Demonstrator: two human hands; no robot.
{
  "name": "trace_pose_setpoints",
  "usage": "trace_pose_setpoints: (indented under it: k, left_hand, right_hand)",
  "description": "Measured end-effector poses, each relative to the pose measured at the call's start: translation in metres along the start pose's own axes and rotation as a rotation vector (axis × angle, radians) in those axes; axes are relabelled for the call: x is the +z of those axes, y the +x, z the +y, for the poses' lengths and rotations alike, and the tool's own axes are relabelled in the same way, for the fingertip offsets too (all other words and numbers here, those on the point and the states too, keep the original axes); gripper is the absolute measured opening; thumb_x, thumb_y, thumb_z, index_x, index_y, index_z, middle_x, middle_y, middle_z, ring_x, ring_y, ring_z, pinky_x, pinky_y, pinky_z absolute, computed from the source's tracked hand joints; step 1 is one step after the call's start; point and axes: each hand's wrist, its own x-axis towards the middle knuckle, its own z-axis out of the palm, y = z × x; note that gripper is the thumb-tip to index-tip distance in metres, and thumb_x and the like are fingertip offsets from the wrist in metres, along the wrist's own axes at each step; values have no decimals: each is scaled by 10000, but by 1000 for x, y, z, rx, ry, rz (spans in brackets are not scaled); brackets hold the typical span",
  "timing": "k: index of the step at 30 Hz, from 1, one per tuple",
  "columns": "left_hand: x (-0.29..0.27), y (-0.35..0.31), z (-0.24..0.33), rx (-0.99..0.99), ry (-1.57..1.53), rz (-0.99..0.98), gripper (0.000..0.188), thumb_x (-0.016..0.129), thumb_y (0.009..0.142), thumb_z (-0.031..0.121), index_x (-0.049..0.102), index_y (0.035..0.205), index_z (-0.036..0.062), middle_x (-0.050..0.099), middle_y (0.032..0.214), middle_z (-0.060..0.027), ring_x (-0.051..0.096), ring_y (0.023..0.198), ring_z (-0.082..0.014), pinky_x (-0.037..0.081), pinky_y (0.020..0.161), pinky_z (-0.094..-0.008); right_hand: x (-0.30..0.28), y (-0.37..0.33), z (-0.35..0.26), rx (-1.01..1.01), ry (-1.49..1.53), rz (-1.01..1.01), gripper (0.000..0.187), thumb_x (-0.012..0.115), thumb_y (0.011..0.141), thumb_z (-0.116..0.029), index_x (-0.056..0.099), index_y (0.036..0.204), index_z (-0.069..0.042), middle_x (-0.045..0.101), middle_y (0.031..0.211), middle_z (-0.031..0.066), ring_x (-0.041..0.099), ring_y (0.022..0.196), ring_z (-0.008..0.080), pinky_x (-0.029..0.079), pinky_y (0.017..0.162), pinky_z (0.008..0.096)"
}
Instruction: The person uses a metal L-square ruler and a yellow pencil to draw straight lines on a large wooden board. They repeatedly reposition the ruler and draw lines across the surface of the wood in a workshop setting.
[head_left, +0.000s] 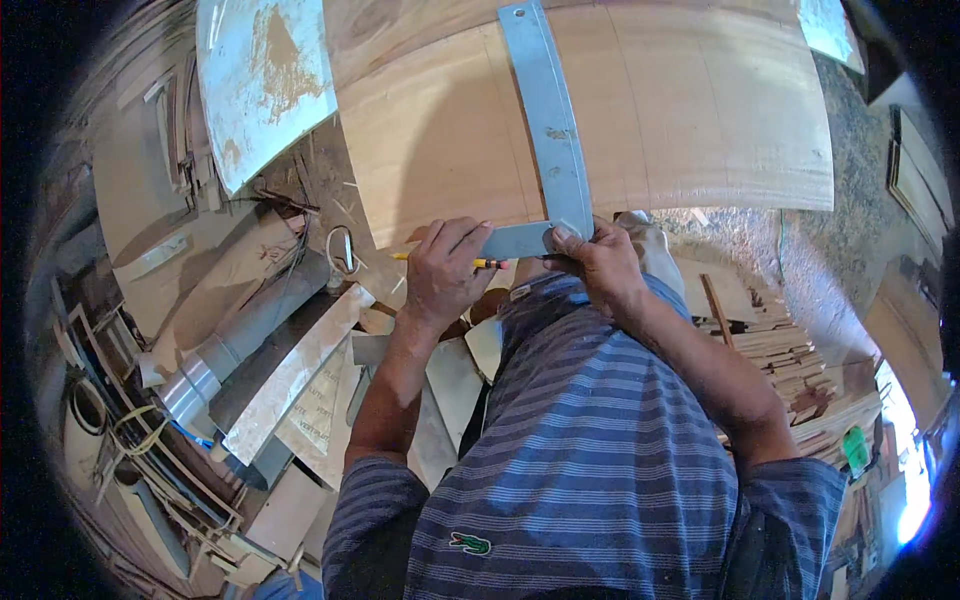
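Note:
A grey metal try square (552,130) lies across a pale wooden board (720,130), its long blade pointing away from me. My left hand (442,268) has its fingers on the square's short arm near the board's front edge. Tucked in that same hand is a yellow pencil (485,263), eraser end toward the right. At the corner where the blade meets the short arm, my right hand (607,265) grips the square, thumb on top. Several thin lines run across the board, on both sides of the blade.
White-blue sheets (265,80) show beyond the board's left end and at the far right. Below left lie a grey pipe (265,310), wood offcuts and strips. Stacked thin wood pieces (790,360) sit at the right, near a green object (856,450).

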Motion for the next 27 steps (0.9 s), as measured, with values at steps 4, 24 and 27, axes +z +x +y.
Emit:
trace_pose_setpoints:
  k: [4,24,27]
  left_hand:
    - [1,0,-2,-15,-8,9,541,879,611,212,706,1096,46,670,1012,-113,644,930,-313,530,816,-429]
    - [-2,-2,1,-30,-1,4,421,807,666,111,702,1061,11,632,964,-97,615,933,-278,546,789,-386]
    - [-2,0,2,-34,18,13,451,825,655,144,699,1070,22,637,983,-105,621,938,-291,543,798,-402]
  right_hand:
    - [0,1,-1,-14,11,-11,256,697,944,-123,626,1095,71,697,941,119,682,789,189,584,724,327]
    - [3,-2,-4,7,-33,10,252,685,953,-121,617,1112,63,662,988,123,666,821,198,614,722,319]
    - [3,-2,-7,39,-7,-5,191,665,968,-109,618,1097,25,658,1018,122,669,895,219,619,767,357]
